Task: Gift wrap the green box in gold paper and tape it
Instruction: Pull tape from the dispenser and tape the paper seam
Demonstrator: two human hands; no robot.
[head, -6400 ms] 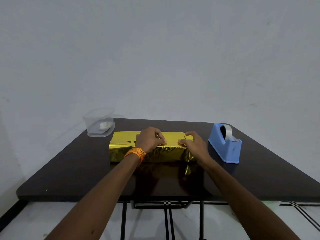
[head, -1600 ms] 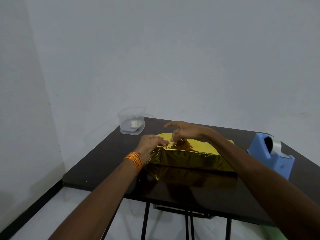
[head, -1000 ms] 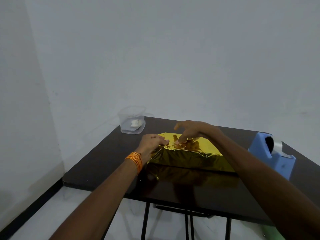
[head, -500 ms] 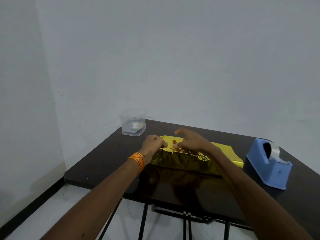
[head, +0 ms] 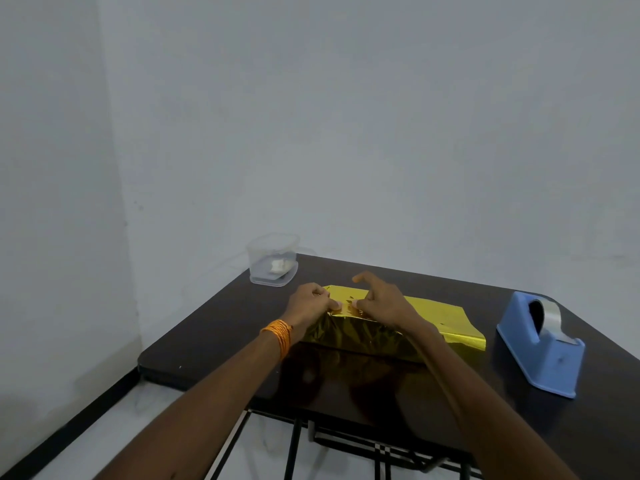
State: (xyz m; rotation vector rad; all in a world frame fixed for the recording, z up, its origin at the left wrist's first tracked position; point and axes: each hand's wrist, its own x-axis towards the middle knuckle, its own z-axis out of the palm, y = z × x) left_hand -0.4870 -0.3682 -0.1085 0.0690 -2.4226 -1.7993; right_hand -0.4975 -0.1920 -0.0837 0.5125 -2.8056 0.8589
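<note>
Box sits mid table [head: 207, 341], fully under gold paper [head: 440, 313], no green showing. L hand [head: 310, 306] is curled, pinching paper at the top near-left edge. R hand [head: 382, 306] is right beside it, thumb + bent fingers pinching the same fold, index lifted. To do it well imo: pull fold taut, crease flat along edge, pin w/ L, then R goes to dispenser [head: 540, 348] for tape.

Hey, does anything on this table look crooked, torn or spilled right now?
Nothing looks spilled or torn. The gold paper is only crinkled on the near side, below where the left hand and right hand pinch it. The tape dispenser and plastic tub stand upright.
</note>
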